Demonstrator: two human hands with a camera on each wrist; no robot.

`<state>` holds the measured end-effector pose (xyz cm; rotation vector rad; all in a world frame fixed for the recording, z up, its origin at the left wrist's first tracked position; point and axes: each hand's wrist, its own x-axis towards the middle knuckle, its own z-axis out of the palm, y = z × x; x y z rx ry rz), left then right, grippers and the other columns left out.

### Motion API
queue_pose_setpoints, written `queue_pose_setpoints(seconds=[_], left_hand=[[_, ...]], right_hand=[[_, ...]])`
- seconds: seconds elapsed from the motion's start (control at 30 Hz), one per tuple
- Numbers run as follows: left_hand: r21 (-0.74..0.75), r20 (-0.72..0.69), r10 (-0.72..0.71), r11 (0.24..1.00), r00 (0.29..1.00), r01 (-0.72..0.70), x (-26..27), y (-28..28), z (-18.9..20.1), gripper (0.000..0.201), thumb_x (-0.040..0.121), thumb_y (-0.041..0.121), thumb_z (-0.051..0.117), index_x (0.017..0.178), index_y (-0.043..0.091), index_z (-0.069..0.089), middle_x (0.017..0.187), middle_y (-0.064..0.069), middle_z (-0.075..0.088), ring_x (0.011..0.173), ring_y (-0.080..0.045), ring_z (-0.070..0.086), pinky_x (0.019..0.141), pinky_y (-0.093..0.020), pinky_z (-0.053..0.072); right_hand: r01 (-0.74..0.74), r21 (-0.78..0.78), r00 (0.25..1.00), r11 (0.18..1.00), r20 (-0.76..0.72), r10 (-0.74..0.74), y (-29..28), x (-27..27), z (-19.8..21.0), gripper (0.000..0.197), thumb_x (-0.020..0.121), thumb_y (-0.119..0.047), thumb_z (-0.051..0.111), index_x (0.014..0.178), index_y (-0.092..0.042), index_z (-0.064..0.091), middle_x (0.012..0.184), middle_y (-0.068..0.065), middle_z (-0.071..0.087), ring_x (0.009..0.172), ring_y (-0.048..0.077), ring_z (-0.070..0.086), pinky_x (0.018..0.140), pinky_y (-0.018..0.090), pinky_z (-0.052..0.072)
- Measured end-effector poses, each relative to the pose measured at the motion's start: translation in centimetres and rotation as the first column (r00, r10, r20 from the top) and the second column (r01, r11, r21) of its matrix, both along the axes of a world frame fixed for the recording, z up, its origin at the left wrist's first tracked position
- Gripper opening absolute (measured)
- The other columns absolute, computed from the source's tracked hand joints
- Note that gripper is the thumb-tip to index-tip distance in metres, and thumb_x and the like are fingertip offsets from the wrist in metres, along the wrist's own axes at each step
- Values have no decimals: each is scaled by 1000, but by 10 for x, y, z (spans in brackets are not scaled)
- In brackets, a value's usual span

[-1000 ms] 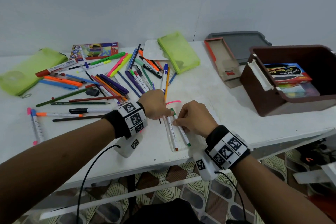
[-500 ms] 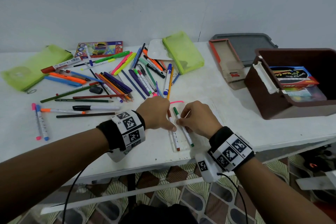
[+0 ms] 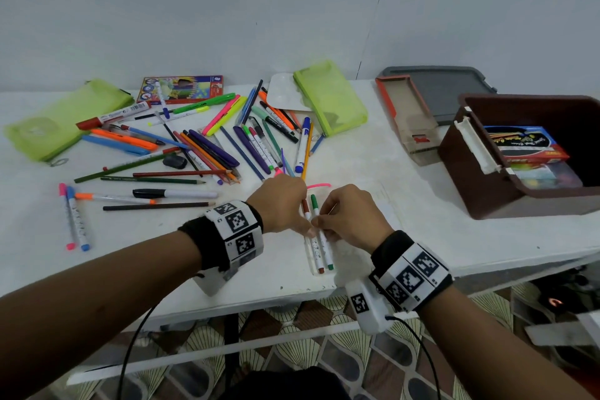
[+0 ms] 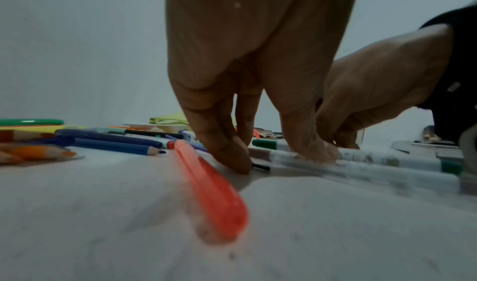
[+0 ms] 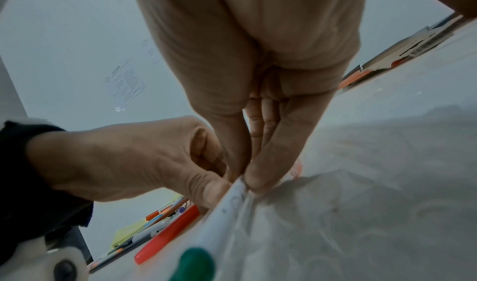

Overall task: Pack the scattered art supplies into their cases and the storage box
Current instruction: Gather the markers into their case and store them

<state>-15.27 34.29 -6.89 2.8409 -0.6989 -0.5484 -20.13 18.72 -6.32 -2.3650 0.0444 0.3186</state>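
White and matte, the surface [image 3: 373, 172] meets a pale wall. At its right edge a brown plastic storage box [image 3: 470, 172] holds two printed supply packs, and a flat cardboard case [image 3: 409, 114] lies open beside it. Two lime-green pouches [image 3: 331, 97] rest along the far edge among loose pens and pencils. Near the front edge a clear sleeve [image 3: 324, 273] holds two slim white markers, one brown-capped [image 3: 306, 208] and one green-capped [image 3: 314, 201]. The left hand [image 3: 282, 201] presses fingertips on the markers; the right hand [image 3: 354, 217] pinches the sleeve's opening.
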Motion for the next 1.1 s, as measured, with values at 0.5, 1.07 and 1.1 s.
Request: queue_pose_setpoints(seconds=[0.5, 1.07, 1.1], left_hand=[[13, 67, -9, 1000, 998, 8, 1, 6, -4, 68, 70, 56, 77, 116, 10, 56, 109, -8, 64, 99, -26, 59, 84, -39, 49], [-7, 98, -16, 1000, 995, 16, 3, 4, -6, 65, 70, 57, 77, 112, 11, 60, 105, -6, 66, 94, -24, 61, 84, -39, 51], [-20, 93, -9, 1000, 996, 11, 3, 4, -6, 65, 71, 57, 77, 113, 11, 59, 106, -6, 66, 96, -24, 60, 85, -39, 50]], right_hand=[[-41, -37, 996, 998, -82, 37, 2, -2, 3, 13, 79, -9, 74, 69, -2, 71, 60, 9, 71, 62, 24, 71, 71, 42, 60], [-102, -181, 993, 978, -78, 89, 10, 6, 1, 8, 80, -3, 72, 72, -3, 71, 67, 10, 72, 62, 22, 71, 70, 34, 61], [-112, -194, 993, 975, -60, 102, 11, 4, 1, 7, 81, -4, 71, 74, -2, 71, 69, 10, 72, 65, 23, 71, 72, 37, 60]])
